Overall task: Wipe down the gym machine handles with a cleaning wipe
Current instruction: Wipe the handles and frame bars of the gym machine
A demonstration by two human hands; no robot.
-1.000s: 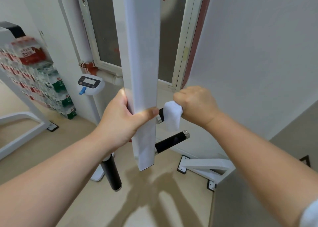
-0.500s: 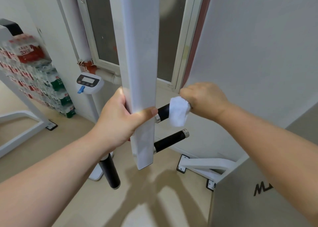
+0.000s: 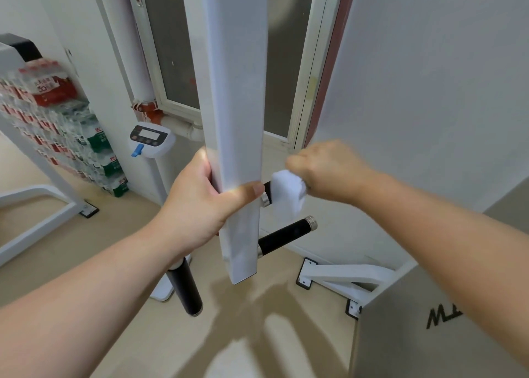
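Observation:
A white square machine bar (image 3: 237, 114) hangs straight down in front of me. My left hand (image 3: 206, 203) grips it near its lower end, thumb across the front face. Black handles stick out from the bar. My right hand (image 3: 329, 171) holds a white cleaning wipe (image 3: 287, 196) wrapped round the upper right handle (image 3: 267, 190), so only the handle's short inner stub shows. A second right handle (image 3: 286, 234) sits bare just below it. A lower left handle (image 3: 186, 290) points down toward the floor under my left forearm.
A white machine panel (image 3: 429, 91) fills the right side, with its floor foot (image 3: 343, 274) below. A scale with a display (image 3: 148, 140) stands behind the bar. Stacked water bottle packs (image 3: 65, 125) and another white frame (image 3: 40, 220) are at the left. A window (image 3: 177, 62) is behind.
My right hand, with the wipe, slid outward along the upper right handle and has now come back in toward the bar. My left hand keeps its grip on the bar.

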